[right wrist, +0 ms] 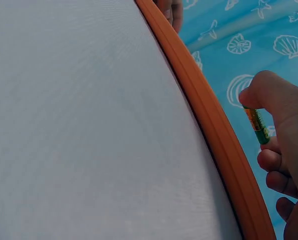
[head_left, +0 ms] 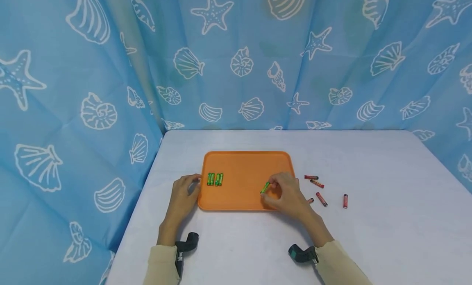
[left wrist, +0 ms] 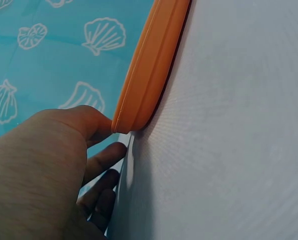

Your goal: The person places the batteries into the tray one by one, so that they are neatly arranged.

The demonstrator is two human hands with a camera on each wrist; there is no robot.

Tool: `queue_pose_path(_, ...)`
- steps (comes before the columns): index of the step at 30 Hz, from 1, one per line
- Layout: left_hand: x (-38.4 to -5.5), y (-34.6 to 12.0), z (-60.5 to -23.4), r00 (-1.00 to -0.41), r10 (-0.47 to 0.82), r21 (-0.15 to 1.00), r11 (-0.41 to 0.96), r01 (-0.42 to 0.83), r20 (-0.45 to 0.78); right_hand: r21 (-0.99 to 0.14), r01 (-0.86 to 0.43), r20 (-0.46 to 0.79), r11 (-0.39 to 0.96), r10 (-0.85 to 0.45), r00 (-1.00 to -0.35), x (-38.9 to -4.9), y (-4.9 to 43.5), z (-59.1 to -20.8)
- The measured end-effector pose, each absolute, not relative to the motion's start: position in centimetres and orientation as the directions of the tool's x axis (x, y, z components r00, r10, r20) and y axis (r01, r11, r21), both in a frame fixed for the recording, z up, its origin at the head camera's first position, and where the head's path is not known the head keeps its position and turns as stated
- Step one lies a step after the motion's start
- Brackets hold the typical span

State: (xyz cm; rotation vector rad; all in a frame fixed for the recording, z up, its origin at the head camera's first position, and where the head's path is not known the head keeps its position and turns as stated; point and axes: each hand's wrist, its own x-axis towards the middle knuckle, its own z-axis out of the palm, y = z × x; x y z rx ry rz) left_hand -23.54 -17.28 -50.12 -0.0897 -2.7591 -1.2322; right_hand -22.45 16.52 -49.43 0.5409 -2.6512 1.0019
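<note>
An orange tray [head_left: 236, 205] lies on the white table. Over its right part my right hand [head_left: 289, 195] pinches a green battery [head_left: 265, 187] end to end between thumb and finger; the right wrist view shows this battery [right wrist: 257, 126] above the tray's rim [right wrist: 213, 117]. Several green batteries [head_left: 215, 179] lie side by side near the tray's left end. At the tray's left edge, my left hand [head_left: 183, 195] touches the rim. In the left wrist view its thumb meets the tray's corner [left wrist: 134, 115], and the other fingers are loosely bent beside it.
Right of the tray, several red batteries [head_left: 321, 199] lie scattered on the white table [head_left: 243, 244]; one is partly hidden by my right hand. A blue curtain [head_left: 228, 84] with white shells hangs behind the table and along its left side.
</note>
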Motion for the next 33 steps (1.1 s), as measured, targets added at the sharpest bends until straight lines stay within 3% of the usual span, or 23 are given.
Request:
queue_pose_path(11, -23.7, -17.7, -50.2, -0.989, 0.02, 0.733, 0.67, 0.12, 0.144, -0.538, -0.51, 0.39, 0.672, -0.338, -0.857, -23.7, 14.1, -49.1)
queue_pose_path(33, -23.6, -17.2, -50.2, -0.989, 0.001, 0.733, 0.671, 0.111, 0.149, -0.505, -0.555, 0.295, 0.661, -0.472, -0.831, -27.9, 9.0, -48.9)
